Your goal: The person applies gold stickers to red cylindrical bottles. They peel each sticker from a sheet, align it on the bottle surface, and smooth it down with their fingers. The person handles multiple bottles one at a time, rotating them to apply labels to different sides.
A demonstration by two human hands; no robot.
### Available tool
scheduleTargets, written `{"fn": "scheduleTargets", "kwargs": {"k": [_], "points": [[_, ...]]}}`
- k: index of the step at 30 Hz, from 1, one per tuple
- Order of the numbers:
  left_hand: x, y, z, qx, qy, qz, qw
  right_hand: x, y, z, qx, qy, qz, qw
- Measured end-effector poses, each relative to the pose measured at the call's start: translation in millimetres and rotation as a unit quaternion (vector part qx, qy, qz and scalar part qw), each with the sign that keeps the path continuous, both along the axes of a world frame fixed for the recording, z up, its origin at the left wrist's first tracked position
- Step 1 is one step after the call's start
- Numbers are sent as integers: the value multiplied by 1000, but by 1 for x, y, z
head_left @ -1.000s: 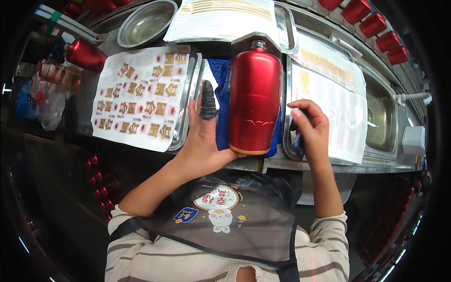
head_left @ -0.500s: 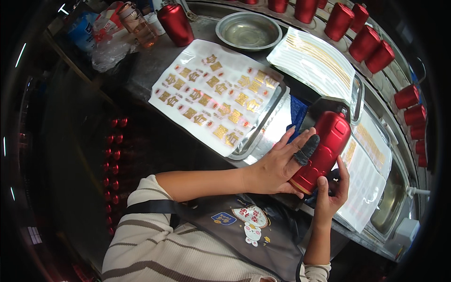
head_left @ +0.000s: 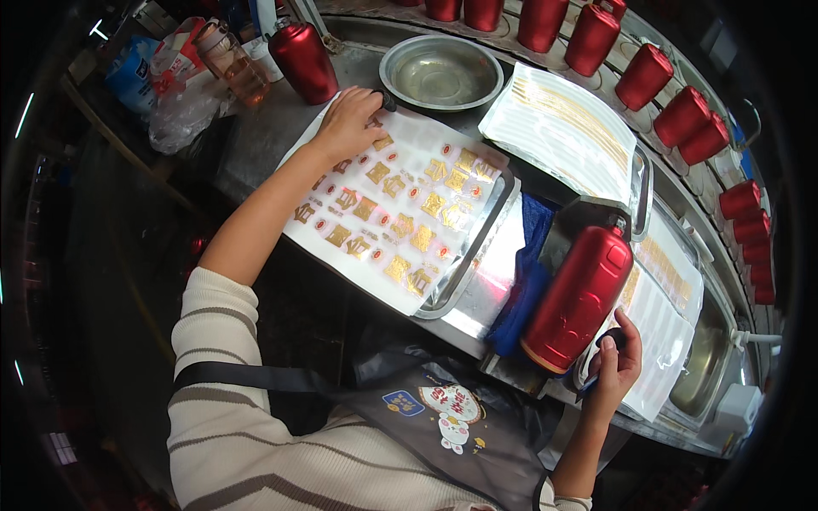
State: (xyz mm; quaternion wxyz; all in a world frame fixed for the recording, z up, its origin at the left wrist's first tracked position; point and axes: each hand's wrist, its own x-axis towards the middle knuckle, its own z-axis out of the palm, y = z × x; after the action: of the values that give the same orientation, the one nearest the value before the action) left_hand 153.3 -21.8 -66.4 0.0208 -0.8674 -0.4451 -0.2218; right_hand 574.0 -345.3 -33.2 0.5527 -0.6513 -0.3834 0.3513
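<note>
My left hand (head_left: 351, 123) reaches over the far left corner of a white sheet (head_left: 358, 285) of gold and red decals. Its fingertips bend down onto the sheet, a black cover on one finger, thumb and forefinger apart. A glossy red bottle (head_left: 579, 298) with a dark neck lies slanted on a dark support (head_left: 588, 209). Beside the bottle's lower right side, my right hand (head_left: 615, 366) is curled with thumb and fingers close together; a dark, partly hidden item shows at them, its kind unclear.
A metal basin (head_left: 440, 72) and a red bottle (head_left: 302, 64) stand at the back. Striped gold sheets (head_left: 567, 128) lie on a tray. A blue cloth (head_left: 521, 289) hangs by the bottle. Several red bottles (head_left: 645, 77) line the conveyor. A sink (head_left: 707, 366) is at the right.
My left hand has let go of the bottle and moved far left to the decal sheet. The bottle now lies on its support. My right hand stays near its lower right side.
</note>
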Motion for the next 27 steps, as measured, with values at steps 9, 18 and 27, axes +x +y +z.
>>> {"fn": "scheduleTargets", "kwargs": {"k": [9, 18, 27], "points": [[-23, 15, -9, -16, -10, 47, 999, -1, 8, 10, -35, 10, -33, 999], [-12, 40, -10, -277, -265, 77, 921, -1, 7, 12, -46, -5, -33, 998], [-7, 29, 1, -289, -314, 58, 902, -3, 3, 12, -42, -9, -26, 999]]}}
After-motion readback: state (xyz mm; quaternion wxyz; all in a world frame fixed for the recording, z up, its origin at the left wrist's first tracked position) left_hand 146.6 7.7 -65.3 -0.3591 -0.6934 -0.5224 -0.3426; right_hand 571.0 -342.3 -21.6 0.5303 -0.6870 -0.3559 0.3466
